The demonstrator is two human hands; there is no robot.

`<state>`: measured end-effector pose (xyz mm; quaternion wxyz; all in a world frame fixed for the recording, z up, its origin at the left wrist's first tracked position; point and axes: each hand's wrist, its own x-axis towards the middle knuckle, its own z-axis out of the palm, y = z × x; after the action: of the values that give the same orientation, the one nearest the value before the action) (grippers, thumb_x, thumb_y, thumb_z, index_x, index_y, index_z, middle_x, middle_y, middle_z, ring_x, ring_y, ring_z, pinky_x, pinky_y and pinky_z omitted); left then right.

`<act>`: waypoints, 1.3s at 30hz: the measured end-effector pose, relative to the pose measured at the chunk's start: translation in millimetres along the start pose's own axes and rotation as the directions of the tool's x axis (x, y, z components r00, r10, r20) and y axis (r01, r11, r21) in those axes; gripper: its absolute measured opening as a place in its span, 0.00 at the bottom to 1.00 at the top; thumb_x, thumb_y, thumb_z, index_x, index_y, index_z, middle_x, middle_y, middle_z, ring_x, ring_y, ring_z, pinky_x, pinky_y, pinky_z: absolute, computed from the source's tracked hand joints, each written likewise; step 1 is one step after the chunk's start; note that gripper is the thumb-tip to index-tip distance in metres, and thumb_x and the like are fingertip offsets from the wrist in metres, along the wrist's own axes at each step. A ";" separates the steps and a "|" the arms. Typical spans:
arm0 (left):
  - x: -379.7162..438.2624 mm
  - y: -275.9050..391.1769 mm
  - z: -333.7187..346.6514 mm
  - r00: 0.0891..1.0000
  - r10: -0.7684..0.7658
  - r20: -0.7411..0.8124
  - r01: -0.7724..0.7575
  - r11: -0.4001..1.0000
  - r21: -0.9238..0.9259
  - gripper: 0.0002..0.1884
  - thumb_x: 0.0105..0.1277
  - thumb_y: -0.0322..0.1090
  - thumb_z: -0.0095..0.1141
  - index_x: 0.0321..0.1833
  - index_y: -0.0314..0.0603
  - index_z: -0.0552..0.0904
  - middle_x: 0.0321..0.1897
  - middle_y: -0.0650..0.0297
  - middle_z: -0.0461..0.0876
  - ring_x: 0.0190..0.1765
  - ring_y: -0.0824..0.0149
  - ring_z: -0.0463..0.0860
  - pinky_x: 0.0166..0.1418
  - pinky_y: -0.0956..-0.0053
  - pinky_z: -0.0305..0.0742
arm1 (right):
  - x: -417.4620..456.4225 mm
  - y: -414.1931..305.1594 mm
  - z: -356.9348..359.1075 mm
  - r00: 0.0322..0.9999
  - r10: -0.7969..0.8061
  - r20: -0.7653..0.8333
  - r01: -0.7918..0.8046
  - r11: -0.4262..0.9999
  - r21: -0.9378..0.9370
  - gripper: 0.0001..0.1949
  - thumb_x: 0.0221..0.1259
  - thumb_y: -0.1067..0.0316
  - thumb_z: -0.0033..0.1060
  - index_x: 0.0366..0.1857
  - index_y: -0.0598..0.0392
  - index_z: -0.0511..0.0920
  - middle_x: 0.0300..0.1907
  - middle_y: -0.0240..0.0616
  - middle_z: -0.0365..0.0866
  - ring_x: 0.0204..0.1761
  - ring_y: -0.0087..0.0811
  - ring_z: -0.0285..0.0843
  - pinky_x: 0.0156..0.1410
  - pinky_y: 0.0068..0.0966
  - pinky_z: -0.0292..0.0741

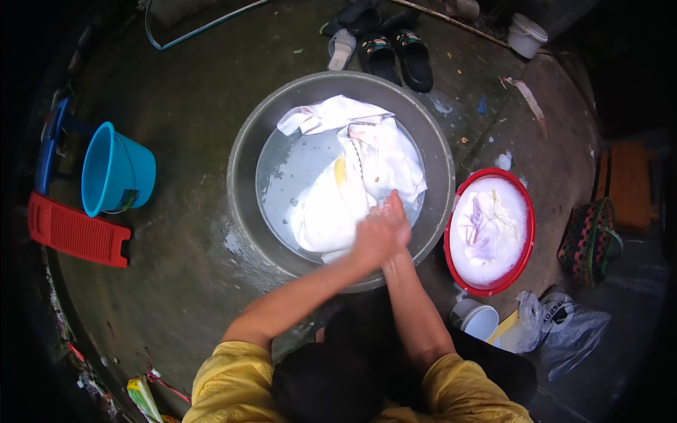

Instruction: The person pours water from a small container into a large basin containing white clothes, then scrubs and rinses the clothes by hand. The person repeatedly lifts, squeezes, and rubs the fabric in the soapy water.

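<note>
Both hands meet at the near right inside of a large round grey basin point(246, 222) that holds water. My left hand point(374, 238) is motion-blurred and overlaps my right hand point(400, 222). The fingers are partly hidden, and whether cloth is pinched between them cannot be made out. Right beside and beneath the hands lies white wet fabric point(330, 217), heaped in the water. It has a yellow patch point(340, 170) and a dark braided-looking edge. Another white fold point(344, 113) rests toward the basin's far side.
To the right stands a red basin point(530, 232) of suds and pale cloth. A white bucket point(481, 321), plastic bag point(571, 328) and woven basket point(587, 243) are nearby. Leftward are a blue bucket point(132, 169) and red washboard point(79, 230). Black slippers point(415, 62) lie beyond the grey basin.
</note>
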<state>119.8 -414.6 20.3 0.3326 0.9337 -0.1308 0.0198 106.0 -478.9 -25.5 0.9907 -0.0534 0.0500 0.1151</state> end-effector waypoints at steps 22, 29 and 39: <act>4.7 -0.7 -12.0 1.000 0.012 -0.017 -0.012 1.000 0.002 0.21 0.65 0.44 0.51 0.19 0.37 0.81 0.16 0.49 0.78 0.21 0.47 0.80 0.27 0.54 0.74 | 10.3 5.7 -15.7 0.990 -0.124 -0.061 0.105 0.963 -0.249 0.16 0.72 0.50 0.45 0.28 0.47 0.74 0.31 0.24 0.75 0.42 0.25 0.74 0.45 0.29 0.72; -3.2 10.5 17.7 0.995 -0.021 -0.094 0.027 0.997 0.065 0.20 0.64 0.43 0.50 0.18 0.37 0.79 0.17 0.51 0.80 0.19 0.50 0.79 0.29 0.53 0.75 | 8.4 -16.2 -32.6 0.937 -0.010 0.349 0.005 1.000 0.016 0.16 0.73 0.49 0.41 0.38 0.47 0.76 0.35 0.29 0.76 0.42 0.25 0.74 0.50 0.24 0.73; 6.7 23.4 -23.1 0.992 0.089 -0.088 -0.100 0.987 -0.125 0.19 0.63 0.42 0.50 0.18 0.36 0.81 0.16 0.49 0.79 0.20 0.49 0.80 0.27 0.55 0.74 | 23.0 -18.5 -13.0 0.973 0.000 0.230 0.018 0.997 -0.076 0.18 0.73 0.51 0.40 0.50 0.53 0.74 0.45 0.32 0.77 0.49 0.26 0.73 0.55 0.24 0.71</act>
<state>121.4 -419.0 53.5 0.3963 0.9013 -0.1621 0.0655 131.5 -493.2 -39.2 0.9875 -0.0786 -0.0695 0.1177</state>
